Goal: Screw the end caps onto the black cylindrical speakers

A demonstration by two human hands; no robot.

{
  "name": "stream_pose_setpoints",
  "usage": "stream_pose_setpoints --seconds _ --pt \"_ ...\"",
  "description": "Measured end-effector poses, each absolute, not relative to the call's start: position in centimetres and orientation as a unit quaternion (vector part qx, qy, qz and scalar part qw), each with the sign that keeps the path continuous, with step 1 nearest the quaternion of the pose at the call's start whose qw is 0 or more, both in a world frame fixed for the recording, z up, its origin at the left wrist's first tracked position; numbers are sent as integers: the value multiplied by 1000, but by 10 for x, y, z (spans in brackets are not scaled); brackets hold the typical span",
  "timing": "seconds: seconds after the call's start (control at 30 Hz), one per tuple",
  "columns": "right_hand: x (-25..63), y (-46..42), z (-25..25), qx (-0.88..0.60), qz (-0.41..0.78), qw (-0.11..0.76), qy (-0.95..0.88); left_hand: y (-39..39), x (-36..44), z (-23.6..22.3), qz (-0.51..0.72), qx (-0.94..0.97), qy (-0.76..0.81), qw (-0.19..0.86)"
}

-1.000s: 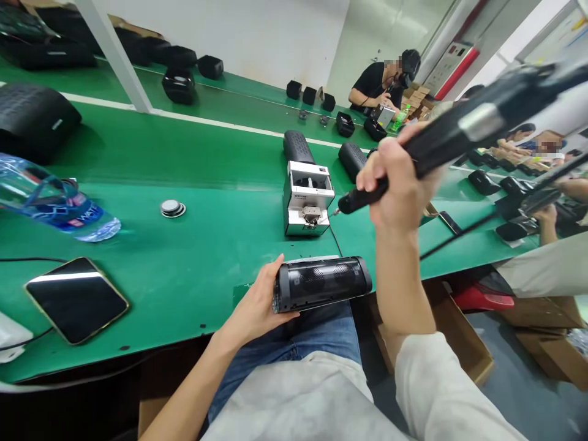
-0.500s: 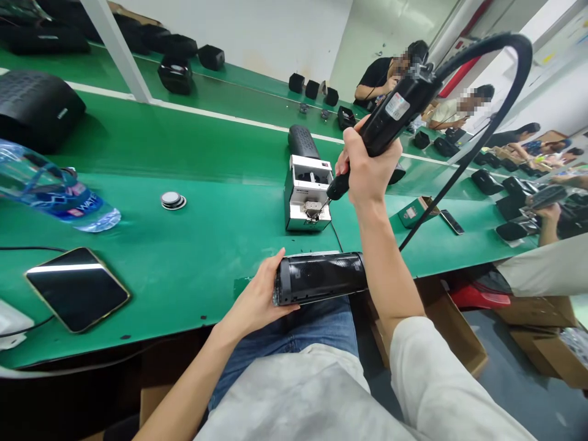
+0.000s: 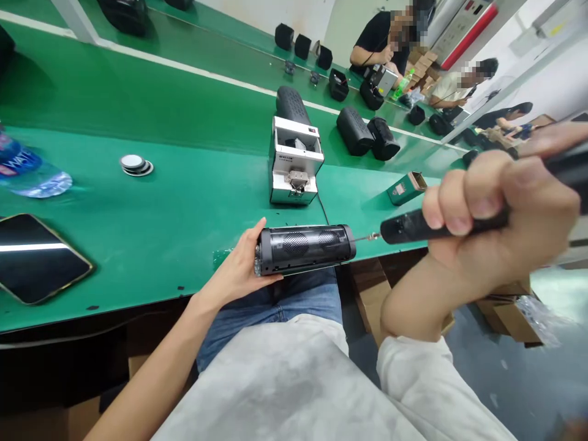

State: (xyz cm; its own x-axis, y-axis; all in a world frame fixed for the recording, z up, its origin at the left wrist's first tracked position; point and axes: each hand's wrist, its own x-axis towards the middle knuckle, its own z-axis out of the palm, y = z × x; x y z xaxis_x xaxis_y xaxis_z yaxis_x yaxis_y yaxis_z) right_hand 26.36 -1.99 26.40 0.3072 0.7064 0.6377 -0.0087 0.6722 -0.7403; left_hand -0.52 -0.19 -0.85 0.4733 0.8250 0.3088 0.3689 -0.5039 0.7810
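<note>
My left hand [image 3: 236, 269] grips the left end of a black cylindrical speaker [image 3: 305, 248], which lies sideways at the near edge of the green table [image 3: 184, 208]. My right hand [image 3: 496, 214] is wrapped round a black electric screwdriver [image 3: 413, 225] held level. Its thin bit points left and touches the speaker's right end. A white screw feeder box [image 3: 294, 160] stands just beyond the speaker.
A phone [image 3: 32, 257] lies at the left, with a water bottle [image 3: 27, 174] and round discs [image 3: 135, 164] behind it. More black speakers [image 3: 362, 131] sit on the far belt. A small green box [image 3: 407, 187] lies to the right. Other people sit at the far end. Cardboard boxes stand under the table.
My right hand drew the screwdriver away from the screw feeder, swung it level and brought its bit to the speaker's right end. The view tilted down.
</note>
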Motion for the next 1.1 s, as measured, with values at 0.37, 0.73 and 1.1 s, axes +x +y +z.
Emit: stream_pose_setpoints --seconds 0.37,0.73,1.1 --pt "283 -56 240 -351 222 739 -531 -2 -7 -8 333 785 409 325" --pt "286 -44 175 -363 325 667 -564 -6 -9 -11 315 758 477 314" --pt "292 -35 140 -229 370 672 -599 -1 -10 -25 345 742 489 301"
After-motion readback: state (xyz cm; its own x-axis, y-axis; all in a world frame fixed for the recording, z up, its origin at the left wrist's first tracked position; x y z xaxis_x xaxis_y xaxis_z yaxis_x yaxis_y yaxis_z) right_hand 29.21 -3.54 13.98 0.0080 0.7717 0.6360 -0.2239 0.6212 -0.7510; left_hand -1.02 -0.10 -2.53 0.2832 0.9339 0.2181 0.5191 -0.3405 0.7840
